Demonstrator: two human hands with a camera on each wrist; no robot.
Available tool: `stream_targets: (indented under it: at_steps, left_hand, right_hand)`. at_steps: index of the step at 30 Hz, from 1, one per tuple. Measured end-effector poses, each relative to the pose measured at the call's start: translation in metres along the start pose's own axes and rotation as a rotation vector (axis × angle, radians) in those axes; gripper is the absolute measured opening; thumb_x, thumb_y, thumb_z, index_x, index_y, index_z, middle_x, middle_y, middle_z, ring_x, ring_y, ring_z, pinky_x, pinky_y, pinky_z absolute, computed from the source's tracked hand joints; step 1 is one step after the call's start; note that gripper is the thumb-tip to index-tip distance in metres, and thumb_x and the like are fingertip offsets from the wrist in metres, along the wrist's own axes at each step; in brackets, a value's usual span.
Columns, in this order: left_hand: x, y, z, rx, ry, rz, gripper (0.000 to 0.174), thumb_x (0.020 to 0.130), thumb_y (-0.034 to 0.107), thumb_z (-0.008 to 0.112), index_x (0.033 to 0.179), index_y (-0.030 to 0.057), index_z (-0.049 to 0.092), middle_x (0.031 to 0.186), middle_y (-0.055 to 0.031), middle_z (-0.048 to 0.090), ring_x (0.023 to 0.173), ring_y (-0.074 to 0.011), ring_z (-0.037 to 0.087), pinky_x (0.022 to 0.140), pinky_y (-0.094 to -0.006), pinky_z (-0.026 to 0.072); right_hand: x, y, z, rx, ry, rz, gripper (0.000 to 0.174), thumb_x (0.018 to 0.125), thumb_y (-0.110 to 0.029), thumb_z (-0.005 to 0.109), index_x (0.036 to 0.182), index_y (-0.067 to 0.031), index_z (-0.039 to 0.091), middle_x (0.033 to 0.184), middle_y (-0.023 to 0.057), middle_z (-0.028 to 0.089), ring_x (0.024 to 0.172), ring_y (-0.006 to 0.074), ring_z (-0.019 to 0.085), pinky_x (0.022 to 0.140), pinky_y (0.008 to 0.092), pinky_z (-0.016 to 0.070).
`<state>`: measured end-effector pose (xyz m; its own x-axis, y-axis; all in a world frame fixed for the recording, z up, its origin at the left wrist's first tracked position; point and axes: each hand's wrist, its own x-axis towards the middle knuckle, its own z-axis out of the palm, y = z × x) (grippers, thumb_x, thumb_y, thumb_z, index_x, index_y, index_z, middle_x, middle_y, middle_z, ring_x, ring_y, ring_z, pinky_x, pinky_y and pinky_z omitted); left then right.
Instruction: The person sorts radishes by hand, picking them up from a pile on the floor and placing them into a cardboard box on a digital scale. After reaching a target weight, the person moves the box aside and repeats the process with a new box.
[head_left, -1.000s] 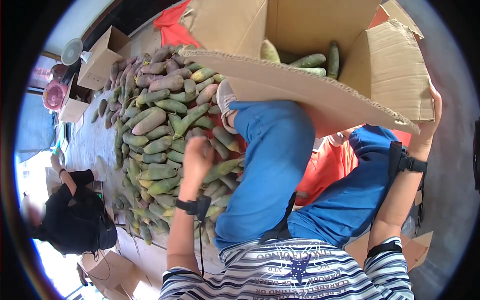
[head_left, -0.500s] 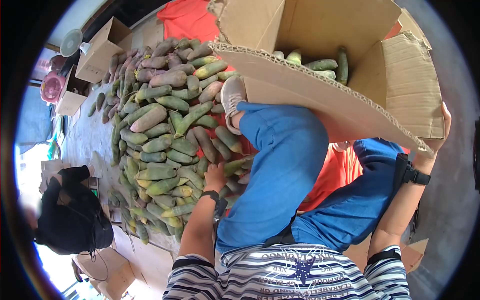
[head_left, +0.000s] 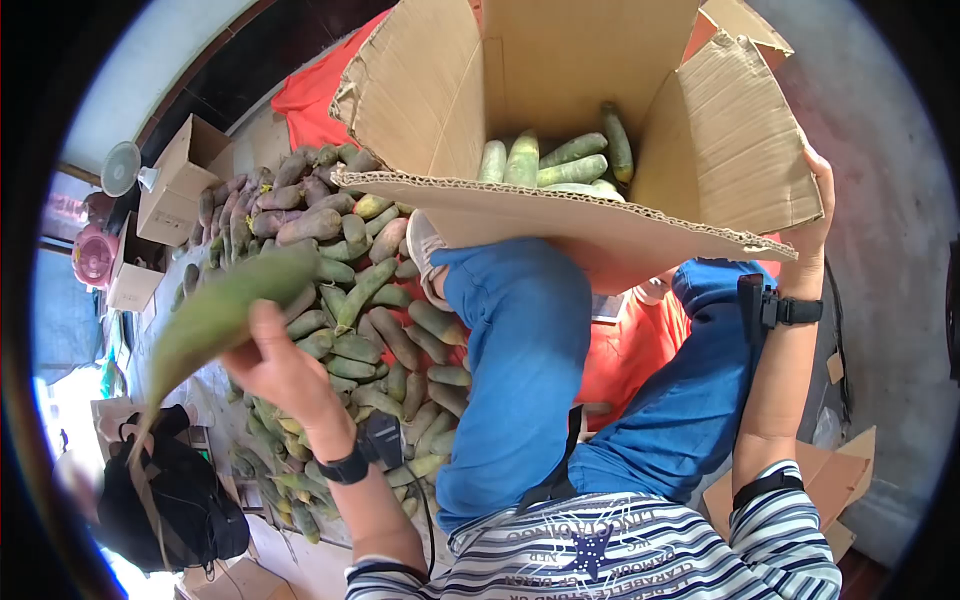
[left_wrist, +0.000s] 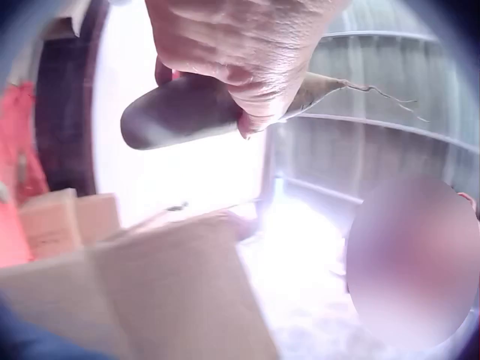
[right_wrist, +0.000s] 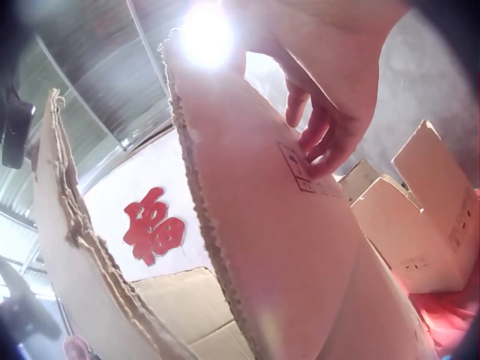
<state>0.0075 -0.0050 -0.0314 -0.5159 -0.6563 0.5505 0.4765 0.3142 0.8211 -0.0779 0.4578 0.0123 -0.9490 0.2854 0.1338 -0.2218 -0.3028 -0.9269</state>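
My left hand (head_left: 285, 375) holds a green radish (head_left: 225, 305) up in the air, left of my knee, its long thin root trailing downward. In the left wrist view the radish (left_wrist: 180, 112) lies across under the palm, with the thumb wrapped at its side. My right hand (head_left: 815, 190) grips the edge of the right flap of an open cardboard box (head_left: 560, 225). Bent fingers press that flap's outer face (right_wrist: 277, 247) in the right wrist view; glare covers part of the hand's edge. Several green radishes (head_left: 575, 150) lie inside the box.
A big pile of green and purplish radishes (head_left: 375, 290) spreads on the floor left of my legs. At far left sits another person in black (head_left: 175, 490). Cardboard boxes (head_left: 180, 180), a pink fan (head_left: 95, 255) and red cloth (head_left: 315, 95) stand or lie around.
My left hand has lifted from the pile, where it was half a second ago, and moved left with a green radish. My right hand has stayed at the box flap.
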Motion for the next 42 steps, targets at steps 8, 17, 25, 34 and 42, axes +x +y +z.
stream_targets:
  at_steps: [8,17,25,34,42]
  left_hand:
    - [0.044,0.069,0.131,0.054,-0.546,0.356,0.05,0.081,0.013,0.072,0.125,0.0019,0.049,0.12,-0.0118,0.056,0.108,-0.0208,0.056,0.09,-0.0338,0.0474]
    - [-0.037,-0.089,-0.006,0.64,-0.542,-0.101,0.034,0.086,0.017,0.063,0.113,-0.0022,0.056,0.106,-0.0163,0.06,0.099,-0.0252,0.06,0.088,-0.0344,0.0463]
    - [-0.079,-0.215,-0.114,1.265,-0.913,-0.244,0.056,0.077,0.02,0.069,0.124,-0.0015,0.047,0.131,-0.0264,0.045,0.122,-0.0395,0.042,0.1,-0.0454,0.0389]
    - [-0.058,-0.306,-0.126,1.568,-0.92,-0.201,0.045,0.081,0.01,0.059,0.123,0.0008,0.047,0.13,-0.0255,0.047,0.115,-0.0368,0.05,0.091,-0.044,0.0456]
    - [-0.068,-0.315,-0.131,1.695,-1.022,-0.346,0.038,0.079,0.018,0.063,0.11,0.003,0.048,0.106,-0.0176,0.057,0.099,-0.035,0.058,0.079,-0.0439,0.052]
  right_hand:
    - [0.005,0.004,-0.013,0.088,-0.04,0.062,0.053,0.091,-0.031,0.043,0.132,0.0022,0.046,0.129,0.0115,0.054,0.119,0.02,0.049,0.102,0.0331,0.0346]
    - [0.017,0.029,-0.073,-0.364,-0.084,-0.387,0.04,0.094,-0.024,0.046,0.123,0.0022,0.053,0.124,0.0132,0.057,0.113,0.0199,0.053,0.098,0.0328,0.0403]
    - [-0.007,0.004,-0.015,-0.043,0.167,-0.049,0.039,0.096,-0.026,0.043,0.125,-0.0014,0.052,0.126,0.0123,0.056,0.112,0.0201,0.056,0.095,0.0352,0.0462]
    - [0.006,0.014,-0.091,-0.405,0.144,-0.367,0.034,0.096,-0.02,0.044,0.124,-0.0036,0.05,0.125,0.0154,0.055,0.109,0.0251,0.058,0.094,0.0375,0.0486]
    - [0.0,0.016,-0.083,-0.596,0.088,-0.502,0.037,0.096,-0.023,0.046,0.128,-0.0053,0.047,0.124,0.0149,0.055,0.112,0.0253,0.056,0.095,0.0395,0.048]
